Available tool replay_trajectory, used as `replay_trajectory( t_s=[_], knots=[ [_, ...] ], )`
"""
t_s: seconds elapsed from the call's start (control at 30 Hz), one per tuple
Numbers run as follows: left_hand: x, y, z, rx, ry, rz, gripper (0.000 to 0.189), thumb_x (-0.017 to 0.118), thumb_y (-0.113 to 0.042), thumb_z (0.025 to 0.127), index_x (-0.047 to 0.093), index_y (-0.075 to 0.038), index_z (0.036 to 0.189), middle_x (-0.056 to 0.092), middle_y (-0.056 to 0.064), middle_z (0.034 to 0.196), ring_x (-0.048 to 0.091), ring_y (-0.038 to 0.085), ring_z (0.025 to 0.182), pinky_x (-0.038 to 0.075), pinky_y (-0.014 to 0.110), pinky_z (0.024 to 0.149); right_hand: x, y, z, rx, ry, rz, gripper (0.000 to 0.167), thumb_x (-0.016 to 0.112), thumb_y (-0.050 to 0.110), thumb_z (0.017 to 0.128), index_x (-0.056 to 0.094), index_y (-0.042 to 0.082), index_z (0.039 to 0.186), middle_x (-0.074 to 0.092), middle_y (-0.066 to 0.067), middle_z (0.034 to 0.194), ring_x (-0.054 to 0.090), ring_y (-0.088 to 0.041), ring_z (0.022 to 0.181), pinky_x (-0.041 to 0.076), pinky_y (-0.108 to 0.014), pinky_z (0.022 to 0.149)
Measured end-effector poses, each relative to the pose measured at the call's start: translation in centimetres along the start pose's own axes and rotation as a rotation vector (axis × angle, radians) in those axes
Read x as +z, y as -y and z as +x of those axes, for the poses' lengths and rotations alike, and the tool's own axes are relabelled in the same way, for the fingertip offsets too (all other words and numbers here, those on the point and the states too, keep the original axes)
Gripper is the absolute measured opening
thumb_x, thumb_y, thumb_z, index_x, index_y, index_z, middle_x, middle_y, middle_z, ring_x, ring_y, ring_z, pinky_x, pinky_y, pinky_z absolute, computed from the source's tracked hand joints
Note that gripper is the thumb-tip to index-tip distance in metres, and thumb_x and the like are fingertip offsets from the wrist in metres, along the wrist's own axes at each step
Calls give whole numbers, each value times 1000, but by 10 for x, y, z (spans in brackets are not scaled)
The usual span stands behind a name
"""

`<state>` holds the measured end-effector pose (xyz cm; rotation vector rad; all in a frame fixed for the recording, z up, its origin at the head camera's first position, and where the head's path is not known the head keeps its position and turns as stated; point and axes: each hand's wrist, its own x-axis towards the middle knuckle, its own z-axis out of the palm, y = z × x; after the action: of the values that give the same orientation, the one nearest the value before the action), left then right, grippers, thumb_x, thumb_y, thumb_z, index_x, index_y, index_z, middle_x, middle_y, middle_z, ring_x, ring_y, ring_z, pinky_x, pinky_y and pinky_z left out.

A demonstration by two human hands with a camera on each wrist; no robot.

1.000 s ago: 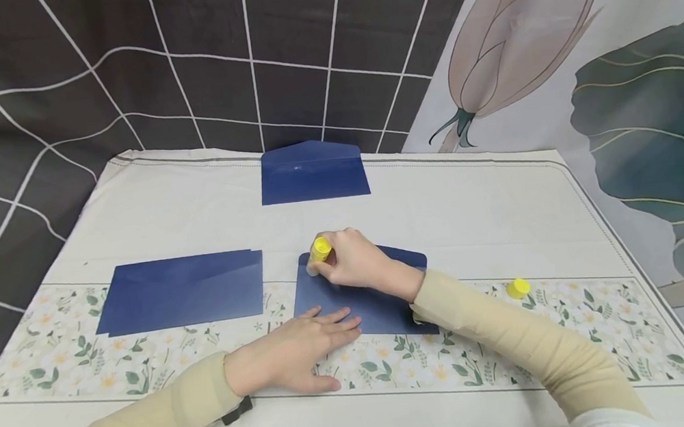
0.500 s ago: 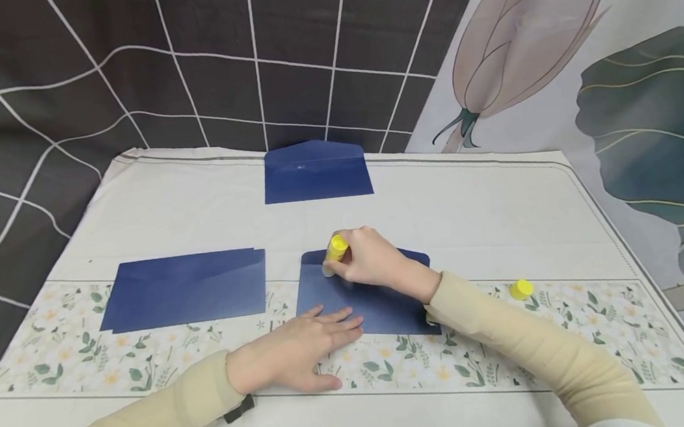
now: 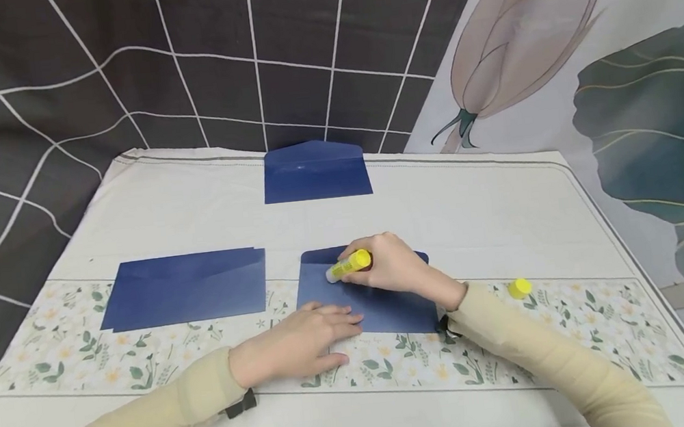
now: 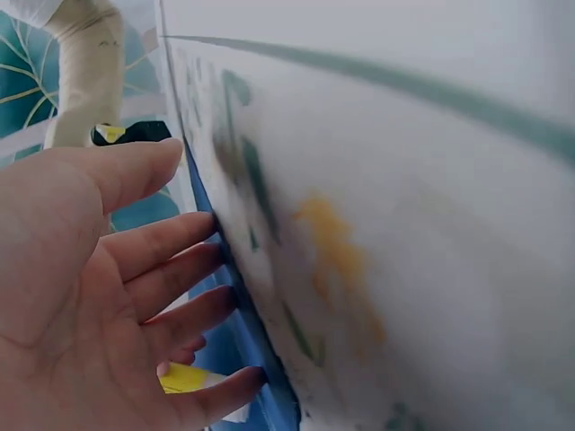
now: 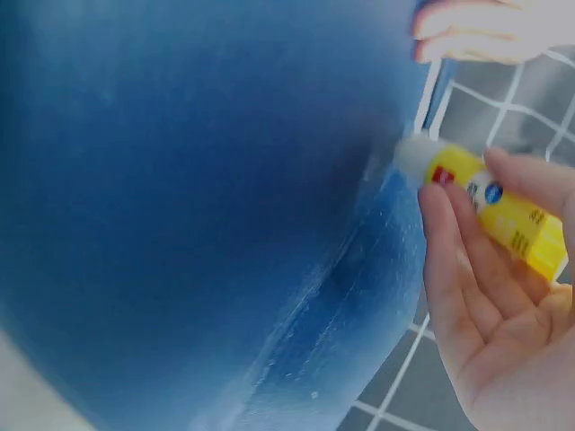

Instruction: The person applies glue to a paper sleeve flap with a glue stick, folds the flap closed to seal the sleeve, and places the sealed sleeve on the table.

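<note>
My right hand (image 3: 387, 264) pinches a yellow glue stick (image 3: 350, 265) between thumb and fingers. The stick leans over, its whitish end pointing left and low above the left part of a dark blue envelope (image 3: 389, 313). In the right wrist view, the glue stick (image 5: 490, 197) has its pale tip close to the blue paper, and shiny streaks (image 5: 310, 310) run along the flap's fold. Flat on the table, my left hand (image 3: 301, 341) touches the envelope's near edge with its fingertips. The left wrist view shows those fingers (image 4: 184, 310) extended along that edge.
Overlapping blue envelopes (image 3: 185, 289) lie to the left. Another envelope (image 3: 316, 178), flap spread upward, lies at the table's back edge. The yellow cap (image 3: 519, 288) stands on the flowered strip of tablecloth at right. A dark gridded curtain (image 3: 197, 62) hangs behind.
The glue stick has moved rightward from the envelope's upper left corner and then a little nearer, tipping from fairly upright to slanted. My left hand stays about where it was.
</note>
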<state>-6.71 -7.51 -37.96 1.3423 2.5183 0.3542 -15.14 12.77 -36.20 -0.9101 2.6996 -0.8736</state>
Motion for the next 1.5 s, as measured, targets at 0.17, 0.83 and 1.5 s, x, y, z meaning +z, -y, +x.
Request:
replay_trajectory(
  t_s=[0.17, 0.83, 1.5],
  knots=[
    [-5, 1, 2, -2, 10, -21, 47, 57, -38, 95, 56, -15, 136, 51, -2, 144, 44, 21, 137, 36, 49, 111, -11, -11, -3, 70, 8, 148, 25, 80, 23, 77, 74, 14, 100, 74, -4, 96, 60, -8, 70, 49, -22, 62],
    [-11, -2, 4, 2, 57, -38, 49, 61, -35, 92, 52, -22, 138, 48, -1, 146, 43, 22, 137, 35, 54, 110, -29, -48, -13, 331, -98, 828, 39, 60, 11, 91, 53, -10, 124, 73, 5, 82, 71, -10, 74, 59, -28, 73],
    [-34, 21, 44, -142, -189, -45, 62, 74, -30, 83, 52, -14, 139, 50, 4, 145, 42, 25, 137, 36, 48, 111, -32, -55, -3, 419, -170, 913, 36, 58, 14, 93, 50, -3, 124, 72, 7, 79, 70, -8, 73, 58, -22, 74]
  ],
)
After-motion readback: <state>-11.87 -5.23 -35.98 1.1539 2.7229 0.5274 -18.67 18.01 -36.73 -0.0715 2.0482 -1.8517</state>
